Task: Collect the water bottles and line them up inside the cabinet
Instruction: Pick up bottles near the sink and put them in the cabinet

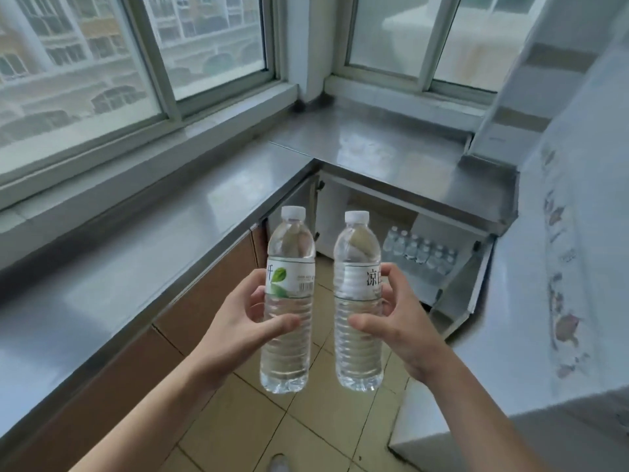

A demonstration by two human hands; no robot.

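I hold two clear water bottles upright in front of me, each with a white cap and white label. My left hand (238,321) grips the left bottle (289,267) around its middle. My right hand (401,318) grips the right bottle (355,267) the same way. Beyond them, under the steel counter corner, the cabinet (340,212) stands open. Several water bottles (418,250) stand in rows on its shelf, at the right side.
A steel L-shaped counter (170,240) runs under the windows, with brown cabinet fronts (211,294) below at left. The open cabinet door (473,277) swings out at right. A white appliance (561,267) stands at right. The floor (299,424) is beige tile.
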